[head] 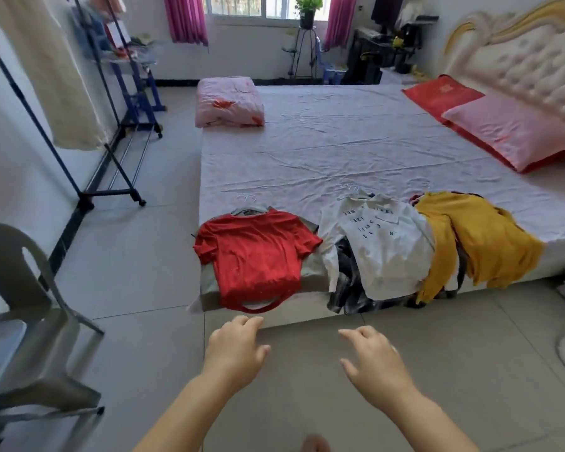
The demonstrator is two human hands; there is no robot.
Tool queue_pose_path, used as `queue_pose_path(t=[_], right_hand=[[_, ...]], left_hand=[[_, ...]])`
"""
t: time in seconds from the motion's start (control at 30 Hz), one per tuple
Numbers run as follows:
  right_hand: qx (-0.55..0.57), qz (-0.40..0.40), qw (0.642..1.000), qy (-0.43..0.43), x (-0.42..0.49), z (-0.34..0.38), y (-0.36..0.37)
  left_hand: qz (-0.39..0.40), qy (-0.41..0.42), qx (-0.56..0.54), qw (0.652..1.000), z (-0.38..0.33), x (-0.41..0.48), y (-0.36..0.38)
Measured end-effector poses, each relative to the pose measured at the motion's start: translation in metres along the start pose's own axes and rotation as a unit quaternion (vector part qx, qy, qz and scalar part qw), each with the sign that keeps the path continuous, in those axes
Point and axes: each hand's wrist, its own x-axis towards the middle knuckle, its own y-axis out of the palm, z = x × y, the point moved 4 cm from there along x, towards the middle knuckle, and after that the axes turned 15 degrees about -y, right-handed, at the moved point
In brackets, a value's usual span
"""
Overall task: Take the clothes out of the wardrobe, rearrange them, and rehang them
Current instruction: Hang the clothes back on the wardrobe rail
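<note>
Three piles of clothes on hangers lie along the near edge of the bed point(340, 151). A red T-shirt point(258, 256) tops the left pile, over a grey garment. A white printed shirt point(385, 243) covers dark clothes in the middle. A mustard-yellow top point(483, 236) lies on the right. My left hand point(234, 350) hovers over the floor just below the red T-shirt, fingers relaxed, holding nothing. My right hand point(375, 360) is stretched out beside it, also empty. A cream garment point(46, 70) hangs on the blue clothes rack point(111, 190) at the left.
A grey plastic chair point(30, 305) stands at the near left. A folded pink quilt point(229, 102) sits at the bed's far left corner, pillows point(509, 128) by the headboard at right. A second rack with clothes point(124, 50) stands further back on the left.
</note>
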Motion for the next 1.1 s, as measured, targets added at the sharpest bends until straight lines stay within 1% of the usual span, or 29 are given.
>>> queue_pose_path(t=[0.17,0.33,0.43,0.57,0.83,1.1], right_hand=[[-0.011,0.044,0.997,-0.064,0.118,-0.019,-0.034],[0.012,0.075,0.992,-0.101,0.228,-0.019,-0.038],[0.012,0.094,0.991,-0.097,0.294,-0.020,-0.033],[0.011,0.119,0.989,-0.083,0.372,-0.014,-0.029],[0.021,0.159,0.984,-0.075,0.500,-0.009,-0.025],[0.021,0.247,0.966,-0.076,0.653,-0.042,0.030]], left_hand=[[-0.025,-0.050,-0.025,0.998,-0.015,0.081,-0.041],[-0.009,-0.102,-0.044,0.994,-0.002,0.162,-0.061],[0.005,-0.113,-0.057,0.992,0.009,0.226,-0.071],[0.009,-0.099,-0.045,0.994,0.022,0.302,-0.094],[0.033,-0.116,-0.060,0.991,0.049,0.402,-0.122],[0.060,-0.183,-0.070,0.979,0.069,0.490,-0.109]])
